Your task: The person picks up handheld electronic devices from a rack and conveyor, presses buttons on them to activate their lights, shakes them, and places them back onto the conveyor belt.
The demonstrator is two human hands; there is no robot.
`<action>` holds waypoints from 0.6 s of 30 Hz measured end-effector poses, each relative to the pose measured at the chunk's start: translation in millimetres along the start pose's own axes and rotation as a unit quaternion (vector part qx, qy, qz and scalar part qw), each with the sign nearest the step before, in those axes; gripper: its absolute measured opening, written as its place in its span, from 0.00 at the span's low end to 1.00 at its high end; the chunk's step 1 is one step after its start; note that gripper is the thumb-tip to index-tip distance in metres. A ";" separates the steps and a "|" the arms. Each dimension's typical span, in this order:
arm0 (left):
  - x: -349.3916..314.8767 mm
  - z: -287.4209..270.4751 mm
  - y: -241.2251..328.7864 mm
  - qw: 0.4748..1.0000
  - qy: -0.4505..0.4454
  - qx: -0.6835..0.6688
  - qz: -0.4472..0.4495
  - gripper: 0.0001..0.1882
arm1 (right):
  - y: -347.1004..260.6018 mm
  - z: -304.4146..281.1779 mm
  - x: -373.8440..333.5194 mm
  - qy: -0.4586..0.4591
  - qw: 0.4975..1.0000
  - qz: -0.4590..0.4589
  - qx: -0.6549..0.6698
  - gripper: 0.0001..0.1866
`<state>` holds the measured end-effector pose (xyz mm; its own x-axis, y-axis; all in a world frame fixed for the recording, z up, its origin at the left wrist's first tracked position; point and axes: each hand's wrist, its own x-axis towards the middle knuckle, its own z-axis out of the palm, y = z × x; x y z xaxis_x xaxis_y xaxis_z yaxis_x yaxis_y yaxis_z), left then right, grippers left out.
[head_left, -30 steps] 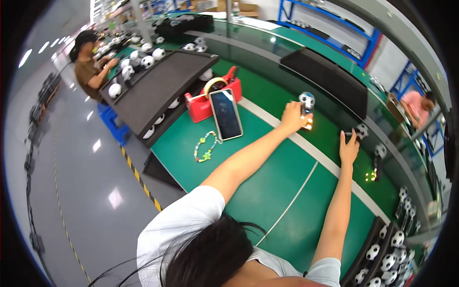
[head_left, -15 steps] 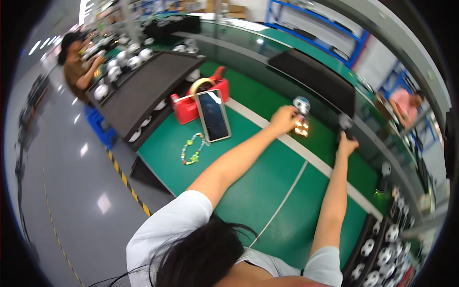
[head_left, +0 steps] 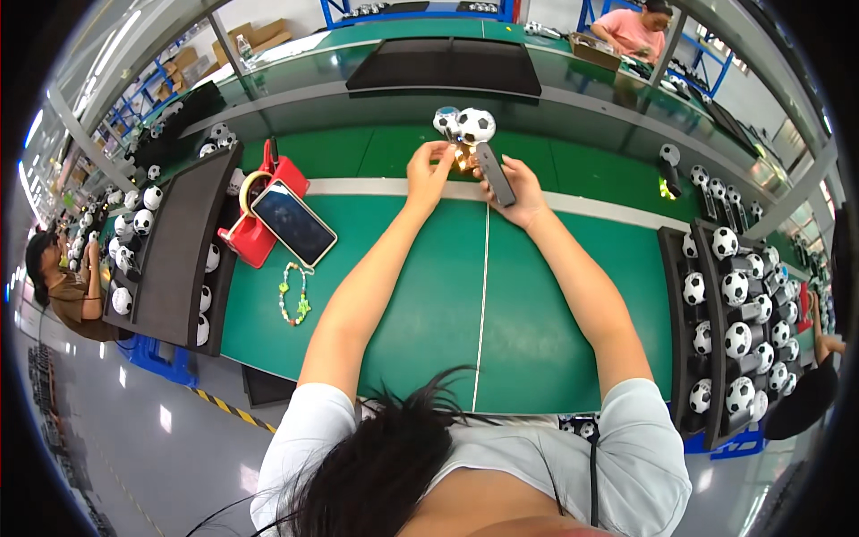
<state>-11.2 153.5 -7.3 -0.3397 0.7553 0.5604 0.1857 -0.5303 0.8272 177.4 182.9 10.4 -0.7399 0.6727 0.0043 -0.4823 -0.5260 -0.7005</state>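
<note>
My left hand [head_left: 428, 172] has its fingers closed at a small device with a silver-and-blue ball top [head_left: 446, 120] and warm lit lights [head_left: 463, 158] below. My right hand [head_left: 519, 195] is wrapped round the dark grey handle [head_left: 497, 175] of a device topped by a black-and-white football-patterned ball [head_left: 476, 126]. This ball is right beside the silver-and-blue one, and I cannot tell whether they touch. Both hands are over the far part of the green table [head_left: 420, 295]. The lower part of the lit device is partly hidden behind my fingers and the handle.
At left lie a phone [head_left: 295, 224] against a red holder with a tape roll [head_left: 257, 190], and a bead bracelet [head_left: 292, 300]. Black racks of football-topped devices flank the table, including the right rack [head_left: 711, 358]. Another lit device [head_left: 668, 170] stands far right. Co-workers sit around.
My right hand has come left with the football-topped device, bringing it beside the lit one at my left hand. The head view has turned to the right.
</note>
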 end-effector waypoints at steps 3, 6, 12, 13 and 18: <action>-19.6 7.0 18.9 0.901 -0.194 -0.289 -0.259 0.21 | 25.5 20.4 -25.0 -0.131 0.986 0.088 0.055 0.31; -31.4 -3.8 29.4 0.856 -0.221 -0.328 -0.334 0.23 | 44.5 43.9 -38.2 -0.106 0.988 0.067 -0.090 0.33; -44.4 -1.5 51.4 0.925 -0.130 -0.218 -0.283 0.19 | 45.6 38.4 -45.2 -0.048 0.969 0.018 -0.242 0.22; -44.7 -0.4 51.9 0.930 -0.106 -0.216 -0.280 0.19 | 44.5 35.5 -44.7 -0.049 0.969 0.021 -0.241 0.22; -45.3 -10.6 51.1 0.933 -0.145 -0.195 -0.266 0.18 | 35.3 39.8 -48.6 -0.103 0.924 0.014 -0.367 0.25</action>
<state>4.0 88.1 9.2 -0.0139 0.9941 0.1079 -0.3068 -0.1069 0.9457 177.7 110.8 13.9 -0.8572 0.5113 0.0613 -0.0690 0.0039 -0.9976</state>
